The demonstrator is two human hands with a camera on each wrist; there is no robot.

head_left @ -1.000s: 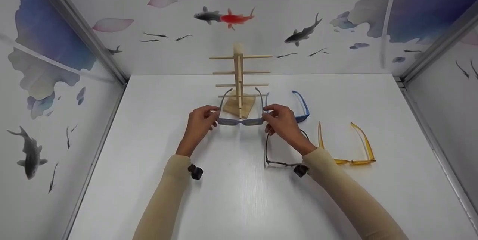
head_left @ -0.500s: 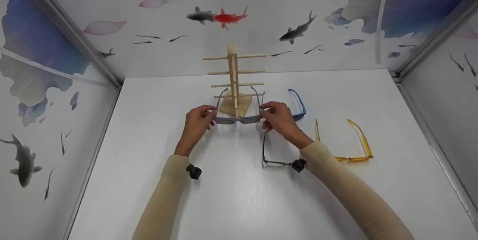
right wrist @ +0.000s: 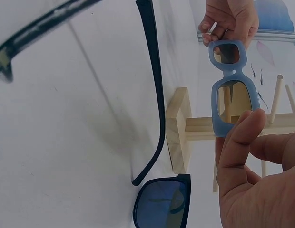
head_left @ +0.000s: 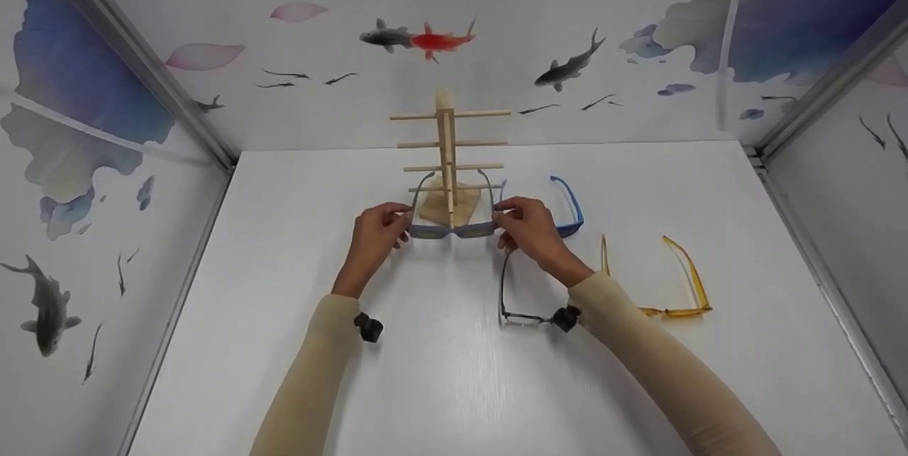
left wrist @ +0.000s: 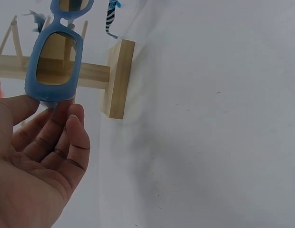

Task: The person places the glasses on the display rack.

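My left hand [head_left: 378,232] and right hand [head_left: 528,225] pinch opposite ends of a pair of blue-grey sunglasses [head_left: 431,232] with brownish lenses. The sunglasses are level, with unfolded temples pointing away from me on either side of a wooden display stand [head_left: 445,140]. Their bridge lies at the tip of the stand's lowest forward peg; whether it touches is unclear. In the left wrist view, thumb and fingers grip the frame's end corner [left wrist: 52,92]. The right wrist view has the other frame end [right wrist: 222,128] between the right thumb and fingers.
Blue sunglasses [head_left: 572,230] lie right of the stand, partly behind my right hand. Dark-framed glasses [head_left: 523,317] rest nearer, partly under my right forearm. Yellow glasses [head_left: 684,313] lie farther right. Printed walls enclose the white table [head_left: 440,378] at the back and sides.
The head view has shifted slightly. Both hands keep hold of the blue-grey sunglasses, which stay in nearly the same place at the stand.
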